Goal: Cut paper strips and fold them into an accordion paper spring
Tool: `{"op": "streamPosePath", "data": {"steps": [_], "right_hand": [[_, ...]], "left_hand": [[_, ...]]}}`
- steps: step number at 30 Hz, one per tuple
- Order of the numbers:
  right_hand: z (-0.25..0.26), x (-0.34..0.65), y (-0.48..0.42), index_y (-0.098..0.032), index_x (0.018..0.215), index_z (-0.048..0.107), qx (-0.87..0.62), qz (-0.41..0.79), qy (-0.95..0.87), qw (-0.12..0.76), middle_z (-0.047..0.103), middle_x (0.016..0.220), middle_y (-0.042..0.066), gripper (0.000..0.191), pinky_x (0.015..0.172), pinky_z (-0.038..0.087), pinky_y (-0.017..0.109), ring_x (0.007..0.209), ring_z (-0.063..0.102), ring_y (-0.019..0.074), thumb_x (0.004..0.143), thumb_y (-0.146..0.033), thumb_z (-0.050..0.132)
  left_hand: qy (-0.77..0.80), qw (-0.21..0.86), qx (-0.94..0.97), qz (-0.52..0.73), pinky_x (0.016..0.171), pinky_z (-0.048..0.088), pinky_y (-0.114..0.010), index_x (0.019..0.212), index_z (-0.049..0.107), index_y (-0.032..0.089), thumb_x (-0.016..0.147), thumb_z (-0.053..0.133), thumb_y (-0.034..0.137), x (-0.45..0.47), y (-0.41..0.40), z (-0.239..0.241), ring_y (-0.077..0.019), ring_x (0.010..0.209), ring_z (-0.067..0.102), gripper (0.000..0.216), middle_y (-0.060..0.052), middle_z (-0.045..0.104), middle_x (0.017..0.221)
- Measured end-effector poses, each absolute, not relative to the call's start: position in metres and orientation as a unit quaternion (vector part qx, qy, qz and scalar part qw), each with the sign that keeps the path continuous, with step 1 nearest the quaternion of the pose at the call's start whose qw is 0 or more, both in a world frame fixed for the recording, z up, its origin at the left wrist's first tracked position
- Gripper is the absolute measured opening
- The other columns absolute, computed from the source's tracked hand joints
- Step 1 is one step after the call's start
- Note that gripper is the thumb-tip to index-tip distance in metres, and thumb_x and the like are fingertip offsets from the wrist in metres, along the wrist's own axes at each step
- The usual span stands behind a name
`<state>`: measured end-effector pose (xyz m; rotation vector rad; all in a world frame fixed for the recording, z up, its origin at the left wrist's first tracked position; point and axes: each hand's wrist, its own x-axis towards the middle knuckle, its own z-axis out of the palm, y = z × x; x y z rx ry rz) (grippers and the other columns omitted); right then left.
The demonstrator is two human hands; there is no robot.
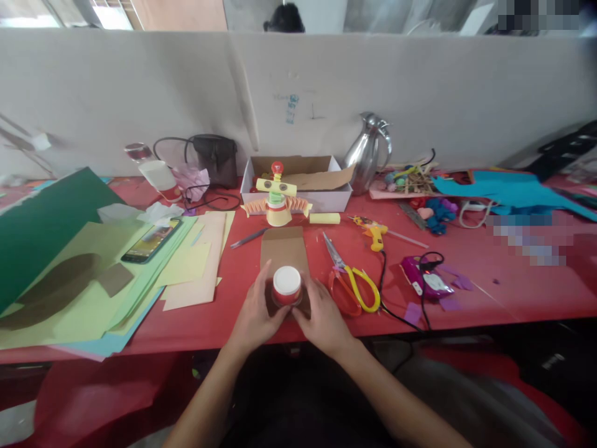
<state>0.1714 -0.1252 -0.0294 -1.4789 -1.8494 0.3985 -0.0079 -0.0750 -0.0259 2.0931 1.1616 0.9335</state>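
A red-and-white paper cup (286, 284) sits between my hands over a piece of brown cardboard (284, 246), its round white end facing up. My left hand (256, 314) curves around the cup's left side, and my right hand (321, 314) grips it from the right. Both thumbs meet near its front edge. Just right of my right hand lie scissors (354, 283) with one yellow and one red handle. Beyond the cardboard stands a paper figure (278, 202) with pleated arms, and a small yellow paper roll (325, 218) rests beside it.
Coloured paper sheets (186, 261) and a phone (152, 241) are on the left. At the back stand an open box (321, 200) and a metal jug (366, 155). A yellow glue gun (375, 236) trails its cord towards a purple device (425, 278) on the right.
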Motion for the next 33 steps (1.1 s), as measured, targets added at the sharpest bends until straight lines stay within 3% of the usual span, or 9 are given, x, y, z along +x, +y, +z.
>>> {"op": "streamPosePath", "data": {"steps": [8,15,21,33], "right_hand": [[-0.031,0.171,-0.127,-0.015,0.149,0.019,-0.571,0.156,-0.720,0.361,0.042,0.147,0.016,0.074,0.111,0.035,0.053,0.136,0.038,0.0300,0.084,-0.017,0.054],[-0.024,0.178,-0.128,-0.023,0.152,0.009,-0.541,0.230,-0.732,0.345,0.032,0.153,0.015,0.088,0.113,0.032,0.053,0.141,0.030,0.0288,0.080,-0.015,0.060],[-0.030,0.179,-0.128,-0.025,0.152,0.011,-0.551,0.240,-0.725,0.336,0.031,0.154,0.014,0.084,0.114,0.029,0.053,0.143,0.028,0.0270,0.083,-0.013,0.057],[-0.036,0.177,-0.130,-0.024,0.151,0.012,-0.555,0.228,-0.727,0.335,0.033,0.153,0.014,0.080,0.114,0.031,0.053,0.141,0.030,0.0275,0.085,-0.016,0.056]], "left_hand": [[0.442,0.275,0.784,0.338,0.107,0.038,-0.050,0.152,0.010,0.026,0.079,0.067,0.035,-0.008,-0.074,-0.024,-0.0318,0.135,0.040,0.093,-0.016,0.030,0.154],[0.426,0.276,0.787,0.351,0.110,0.034,-0.054,0.151,0.013,0.027,0.074,0.066,0.020,-0.011,-0.074,-0.031,-0.0323,0.138,0.036,0.094,-0.015,0.032,0.153],[0.425,0.293,0.777,0.360,0.108,0.036,-0.054,0.151,0.014,0.028,0.072,0.066,0.016,-0.011,-0.077,-0.031,-0.0319,0.135,0.041,0.096,-0.013,0.035,0.152],[0.418,0.282,0.785,0.360,0.110,0.033,-0.055,0.151,0.014,0.027,0.069,0.067,0.014,-0.011,-0.077,-0.030,-0.0322,0.139,0.034,0.098,-0.014,0.032,0.153]]}}
